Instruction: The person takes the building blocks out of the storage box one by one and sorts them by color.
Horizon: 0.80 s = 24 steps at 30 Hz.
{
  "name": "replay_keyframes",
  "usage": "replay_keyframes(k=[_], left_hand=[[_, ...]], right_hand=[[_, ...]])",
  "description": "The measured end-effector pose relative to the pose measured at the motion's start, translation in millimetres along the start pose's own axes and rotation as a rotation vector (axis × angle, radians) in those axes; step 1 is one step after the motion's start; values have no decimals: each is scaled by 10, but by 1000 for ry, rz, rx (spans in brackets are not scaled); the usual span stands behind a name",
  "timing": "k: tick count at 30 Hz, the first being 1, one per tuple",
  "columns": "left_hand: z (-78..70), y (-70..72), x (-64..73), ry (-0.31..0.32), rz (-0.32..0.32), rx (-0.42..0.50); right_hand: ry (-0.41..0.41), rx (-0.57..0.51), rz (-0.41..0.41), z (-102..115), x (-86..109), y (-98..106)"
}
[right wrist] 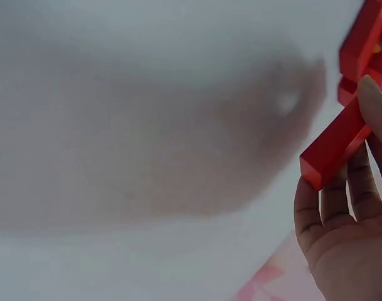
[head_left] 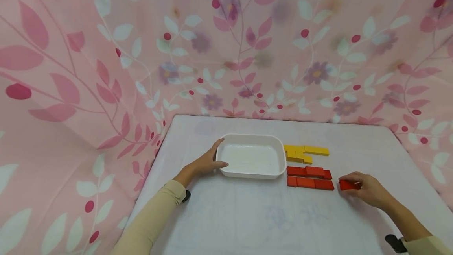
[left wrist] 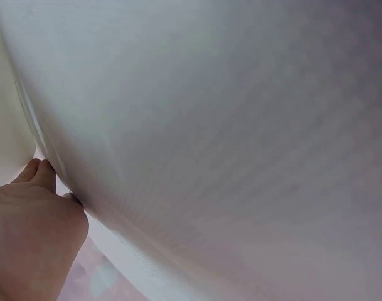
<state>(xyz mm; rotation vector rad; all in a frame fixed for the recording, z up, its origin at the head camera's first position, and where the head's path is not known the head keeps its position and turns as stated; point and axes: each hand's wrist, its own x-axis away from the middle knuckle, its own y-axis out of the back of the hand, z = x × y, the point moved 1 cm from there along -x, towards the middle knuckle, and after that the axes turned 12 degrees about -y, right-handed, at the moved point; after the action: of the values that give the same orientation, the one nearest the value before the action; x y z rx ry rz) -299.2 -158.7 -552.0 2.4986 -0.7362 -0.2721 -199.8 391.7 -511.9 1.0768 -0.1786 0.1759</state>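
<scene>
An oblong white tray (head_left: 251,175) sits on the table, its inside showing no contents. My left hand (head_left: 206,162) grips its left end, thumb over the near corner and a finger reaching along the far corner. The left wrist view shows those fingers (left wrist: 43,175) at the tray's edge, partly hidden. With thumb and fingers, my right hand (head_left: 369,190) pinches a red block (right wrist: 334,147) just right of the red rows. Two rows of red blocks (head_left: 306,183) lie right of the tray, one piece stacked on the farther row.
Behind the red rows is a group of yellow blocks (head_left: 295,154), close against the tray's right side. A white cloth covers the table (head_left: 247,215). Pink floral fabric (head_left: 276,50) hangs behind and to the left.
</scene>
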Motion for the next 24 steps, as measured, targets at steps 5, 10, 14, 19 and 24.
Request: replay_keyframes(k=[5, 10, 14, 19, 24], left_hand=[[-2, -7, 21, 4, 18, 1], [7, -16, 43, 30, 19, -24], [0, 5, 60, 40, 5, -56], [-5, 24, 74, 43, 8, -97], [-49, 25, 49, 2, 19, -118]], right_hand=[[-92, -16, 86, -90, -87, -116], [-85, -25, 109, -59, -125, -169], [-45, -8, 86, 8, -159, -186], [-12, 29, 37, 22, -178, -229], [6, 39, -3, 27, -130, -200]])
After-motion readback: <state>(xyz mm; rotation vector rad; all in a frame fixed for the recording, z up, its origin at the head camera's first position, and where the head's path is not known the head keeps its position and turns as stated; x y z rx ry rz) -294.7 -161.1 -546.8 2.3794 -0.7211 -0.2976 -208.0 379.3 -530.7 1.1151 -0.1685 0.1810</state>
